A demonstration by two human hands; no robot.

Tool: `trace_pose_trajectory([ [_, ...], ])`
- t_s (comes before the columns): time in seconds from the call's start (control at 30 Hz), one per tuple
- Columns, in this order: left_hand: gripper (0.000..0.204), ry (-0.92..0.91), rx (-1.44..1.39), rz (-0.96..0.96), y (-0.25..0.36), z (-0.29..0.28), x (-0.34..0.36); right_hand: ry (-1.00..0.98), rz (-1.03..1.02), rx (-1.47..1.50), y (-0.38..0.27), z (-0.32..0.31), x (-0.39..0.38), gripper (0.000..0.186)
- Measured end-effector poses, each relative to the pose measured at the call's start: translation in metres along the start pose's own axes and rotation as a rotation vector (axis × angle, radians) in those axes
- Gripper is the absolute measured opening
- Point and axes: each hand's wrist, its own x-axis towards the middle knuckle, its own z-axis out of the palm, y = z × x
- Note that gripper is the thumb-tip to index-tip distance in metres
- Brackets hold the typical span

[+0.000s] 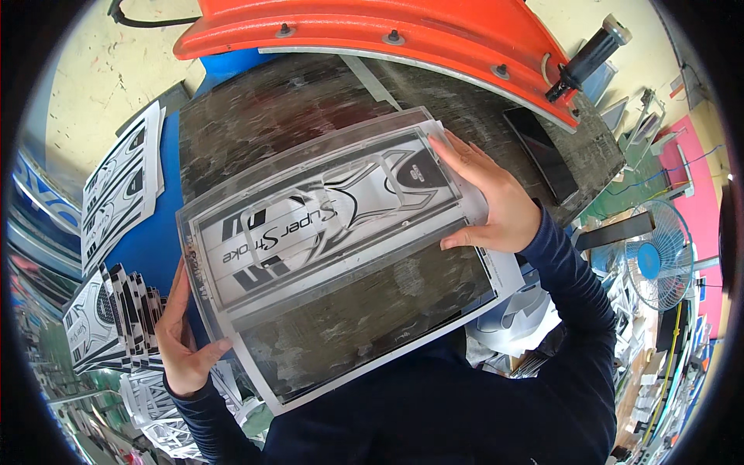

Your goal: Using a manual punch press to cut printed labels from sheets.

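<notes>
A rectangular clear plastic template (pixel 302 159) with thin raised lines lies over a white sheet (pixel 508 275) printed with a grey and black design (pixel 387 186). The sheet's lower half has a large opening showing dark board through it. My left hand (pixel 186 341) grips the left edge of template and sheet, long fingers along the side, thumb near the lower corner. My right hand (pixel 500 213) grips their right edge, fingers at the upper corner and thumb spread inward onto the edge of the opening.
A red metal press bar (pixel 341 27) with a black handle (pixel 581 62) spans the back of a worn board (pixel 263 93). A black phone (pixel 539 151) lies at right. Printed sheets (pixel 116 186) and stacked cut pieces (pixel 101 325) sit at left. A fan (pixel 651 256) stands at right.
</notes>
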Motion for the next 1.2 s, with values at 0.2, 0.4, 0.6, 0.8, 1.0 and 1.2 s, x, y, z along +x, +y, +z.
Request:
trace_pose_trajectory([
  [0.2, 0.104, 0.005, 0.011, 0.007, 0.0002, 0.0001, 0.0003, 0.006, 0.012, -0.011, -0.0001, -0.0001, 0.0002, 0.120],
  [0.4, 0.105, 0.022, -0.021, -0.015, 0.0009, 0.0014, -0.0003, 0.007, -0.006, -0.007, 0.0005, 0.0007, 0.0005, 0.118],
  [0.6, 0.104, 0.025, -0.013, -0.015, 0.0005, 0.0015, -0.0003, 0.003, -0.005, -0.020, 0.0001, 0.0003, -0.0003, 0.118],
  [0.8, 0.104, 0.027, -0.007, -0.006, -0.0006, 0.0009, -0.0007, 0.006, 0.008, -0.016, -0.0013, 0.0003, 0.0008, 0.119],
  [1.0, 0.104, 0.023, -0.034, -0.006, 0.0016, 0.0019, 0.0004, -0.001, 0.024, -0.016, -0.0027, -0.0002, 0.0016, 0.120],
  [1.2, 0.104, 0.010, -0.043, -0.008, 0.0007, 0.0010, -0.0012, 0.003, 0.009, -0.020, -0.0011, 0.0003, 0.0017, 0.119],
])
